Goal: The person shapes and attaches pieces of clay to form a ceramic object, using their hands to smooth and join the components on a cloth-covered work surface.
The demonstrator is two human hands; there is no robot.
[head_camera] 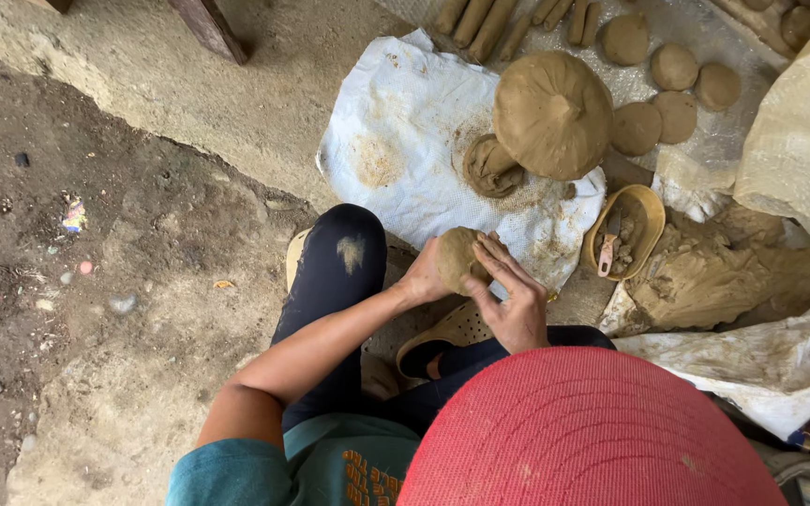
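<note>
A brown lump of clay sits between both of my hands, above my knees. My left hand cups its left side. Over its right side lies my right hand, fingers flat and pressed against it. Just beyond, on a white woven sack, stand a large mushroom-shaped clay form and a smaller hollow clay piece. I am seated low, in dark trousers and sandals, and the red brim of my hat fills the bottom right.
Flat clay discs and clay rolls lie on a sheet at the back. A yellow bowl with a small tool and clay bits stands right of the sack, beside a clay mass. Sacks lie right; bare dirt left.
</note>
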